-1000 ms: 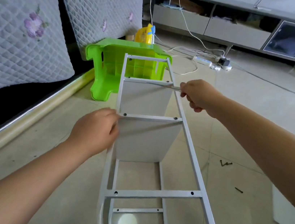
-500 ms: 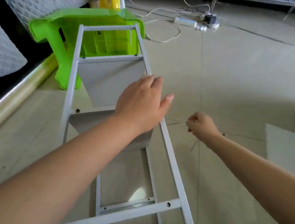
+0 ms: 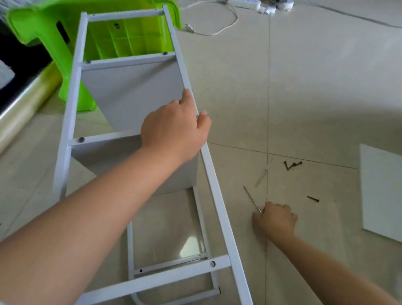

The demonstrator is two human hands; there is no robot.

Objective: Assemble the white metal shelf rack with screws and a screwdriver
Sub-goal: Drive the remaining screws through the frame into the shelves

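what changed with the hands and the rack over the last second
The left hand left the rack's left rail and now holds its right rail. The right hand, which held the thin screwdriver up at an upper crossbar, has dropped to the floor near the loose screws, still holding the tool. The rack still lies propped on the green stool, panels in place.
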